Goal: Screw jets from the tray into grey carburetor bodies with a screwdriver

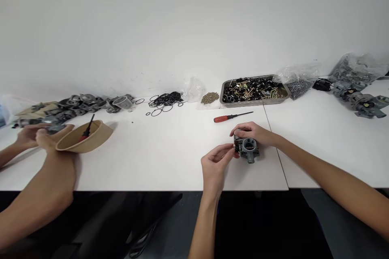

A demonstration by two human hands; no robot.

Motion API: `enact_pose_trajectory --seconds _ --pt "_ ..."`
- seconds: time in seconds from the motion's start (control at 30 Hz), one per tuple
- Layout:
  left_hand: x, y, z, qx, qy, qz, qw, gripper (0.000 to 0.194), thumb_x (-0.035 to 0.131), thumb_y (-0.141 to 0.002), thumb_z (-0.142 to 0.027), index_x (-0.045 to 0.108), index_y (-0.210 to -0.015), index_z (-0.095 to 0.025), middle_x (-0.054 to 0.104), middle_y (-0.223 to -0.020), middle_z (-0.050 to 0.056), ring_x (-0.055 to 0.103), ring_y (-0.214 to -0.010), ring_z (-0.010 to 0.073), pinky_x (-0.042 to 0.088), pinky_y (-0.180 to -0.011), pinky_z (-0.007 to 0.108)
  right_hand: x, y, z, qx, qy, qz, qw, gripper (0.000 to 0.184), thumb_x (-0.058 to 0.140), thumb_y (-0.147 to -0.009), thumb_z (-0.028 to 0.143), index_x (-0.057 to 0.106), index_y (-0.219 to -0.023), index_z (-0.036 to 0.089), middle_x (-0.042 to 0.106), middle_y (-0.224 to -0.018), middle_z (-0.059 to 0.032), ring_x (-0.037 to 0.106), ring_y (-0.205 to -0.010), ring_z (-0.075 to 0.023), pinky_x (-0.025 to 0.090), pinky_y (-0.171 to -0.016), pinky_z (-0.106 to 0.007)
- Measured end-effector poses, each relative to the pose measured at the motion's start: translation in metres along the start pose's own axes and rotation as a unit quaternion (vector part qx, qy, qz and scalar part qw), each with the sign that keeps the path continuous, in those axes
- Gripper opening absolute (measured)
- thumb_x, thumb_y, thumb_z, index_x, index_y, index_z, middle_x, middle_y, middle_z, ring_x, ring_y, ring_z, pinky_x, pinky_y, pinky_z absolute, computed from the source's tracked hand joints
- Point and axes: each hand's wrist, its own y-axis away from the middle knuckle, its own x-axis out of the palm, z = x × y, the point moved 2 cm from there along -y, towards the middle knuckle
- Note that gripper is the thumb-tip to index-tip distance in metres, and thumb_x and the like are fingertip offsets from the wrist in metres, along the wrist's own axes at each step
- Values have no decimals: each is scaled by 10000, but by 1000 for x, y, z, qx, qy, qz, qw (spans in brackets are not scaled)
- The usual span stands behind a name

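A grey metal carburetor (250,154) sits on the white table near its front edge, its round bore facing me. My right hand (257,132) is closed around its top and far side, steadying it. From the left, my left hand (215,162) pinches at the carburetor's side with thumb and fingers. Whether a small part sits between those fingertips is hidden. Just beyond my hands lies a screwdriver (221,118) with a red handle, its dark shaft pointing right.
Behind stand a metal tray (255,102) of mixed small parts, brass pieces (209,97), black rubber rings (167,100) and bagged screws (299,87). More carburetors (366,103) lie right. At left, a co-worker's hands (45,135) hold a grey part beside a tan bowl (94,143) with a screwdriver.
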Motion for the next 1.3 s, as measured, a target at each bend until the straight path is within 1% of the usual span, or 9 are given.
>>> enact_pose_trajectory --seconds 0.43,0.53,0.77,0.93,1.03,1.1,1.17,1.23,1.3 --pt "-4 7 2 51 -23 -73 996 155 821 -678 -272 791 -786 -164 737 -704 62 685 -650 170 578 -699 297 1 0 0 -2 -16 1 1000 471 632 -873 587 675 -1003 137 699 -903 -81 645 -834 -186 495 -767 -312" --pt "-1 8 2 41 -29 -72 996 146 810 -688 -275 791 -773 -157 711 -638 59 673 -618 173 580 -667 302 1 1 0 2 -24 3 1000 472 645 -866 592 674 -995 140 705 -896 -80 650 -824 -184 497 -754 -308" --pt "14 17 2 103 -38 -65 992 107 784 -736 -286 779 -746 -179 702 -857 51 678 -637 154 607 -656 303 1 1 0 2 -45 10 999 463 642 -876 584 668 -1009 142 707 -903 -78 654 -811 -177 501 -734 -298" --pt "6 20 -5 113 -71 -22 991 145 760 -766 -326 780 -790 -185 694 -913 60 699 -680 171 611 -681 317 1 1 0 2 -44 12 999 471 636 -881 584 666 -1020 135 702 -915 -80 653 -820 -179 499 -744 -300" --pt "-6 -4 -22 103 -135 49 984 172 731 -784 -345 767 -778 -177 710 -853 74 676 -642 170 581 -644 314 0 0 1 -10 -13 4 1000 480 624 -884 596 679 -1023 140 694 -966 -84 644 -876 -188 493 -783 -307" --pt "-13 -37 -36 108 -194 70 973 173 719 -786 -347 761 -826 -184 705 -747 65 647 -597 167 546 -618 306 -1 0 1 -16 11 0 1000 469 617 -890 595 688 -1006 147 688 -997 -85 634 -916 -193 483 -806 -307" --pt "-13 -79 -47 147 -246 86 954 175 732 -759 -337 754 -864 -199 721 -800 73 640 -639 180 518 -622 305 -1 1 0 -8 10 2 1000 470 612 -892 600 686 -997 148 686 -978 -82 632 -904 -191 481 -792 -302" --pt "-9 -121 -50 195 -337 117 914 208 800 -663 -301 744 -843 -211 714 -832 73 627 -706 199 497 -656 306 0 1 -1 7 -7 3 1000 490 594 -900 613 683 -1008 144 684 -939 -79 631 -858 -184 484 -757 -298" --pt "-1 -155 -43 212 -432 197 854 262 831 -586 -283 736 -822 -218 689 -817 65 618 -810 238 496 -711 317 0 2 -1 16 -23 2 1000 517 562 -912 629 688 -1020 139 679 -921 -79 627 -831 -176 485 -741 -293"
